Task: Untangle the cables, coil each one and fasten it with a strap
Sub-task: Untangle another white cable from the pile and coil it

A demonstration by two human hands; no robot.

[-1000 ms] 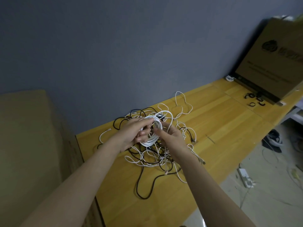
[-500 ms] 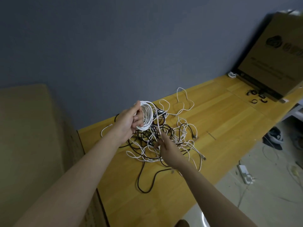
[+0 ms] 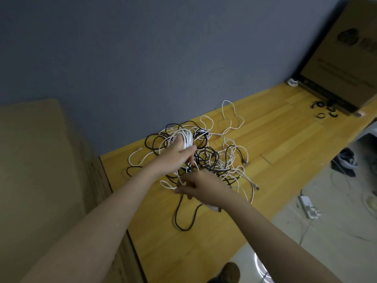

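Head view, only one: left hand (image 3: 177,158) grips a part-wound white cable coil (image 3: 186,139), fingers curled round the loops, held just above the pile; right hand (image 3: 201,187) is low at the near edge of the tangle (image 3: 212,160), fingers pinching a white strand (image 3: 180,181) that runs up toward the coil; looks like the free tail being fed out.

Progress, my read: early; one white cable is mid-coil and not yet strapped; the rest, black and white mixed, is knotted together on the wooden tabletop (image 3: 285,139); a long black loop (image 3: 179,219) trails toward the near edge; a small white bundle (image 3: 293,82) sits far back by the wall, possibly a finished one, too small to tell; black straps (image 3: 324,108) lie in a loose group well apart from the pile, beside the cardboard box (image 3: 342,58).

Writing: the box carries a dark round logo and printed lines; blurred, not readable; no brand legible anywhere else.
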